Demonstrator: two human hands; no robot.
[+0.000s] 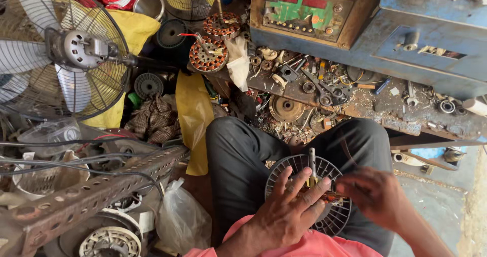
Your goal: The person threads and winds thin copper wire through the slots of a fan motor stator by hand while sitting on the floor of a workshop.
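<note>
A round ribbed grey fan motor housing (299, 166) with an upright metal shaft (312, 163) rests on my lap, between my dark-trousered knees. My left hand (286, 211) lies spread over the housing's near side, fingers pressing on it and steadying it. My right hand (378, 193) sits at the housing's right edge, fingers pinched near the copper winding (327, 196) beside the shaft. It is motion-blurred, and whether it holds a thin wire or tool is not clear.
A cluttered workbench (365, 105) with bearings, spanners and scrap runs ahead under a blue machine (421, 39). Wound copper stators (209, 56) sit at its left end. A caged fan (66, 51) stands left. A perforated steel angle bar (96, 191) and plastic bags lie near left.
</note>
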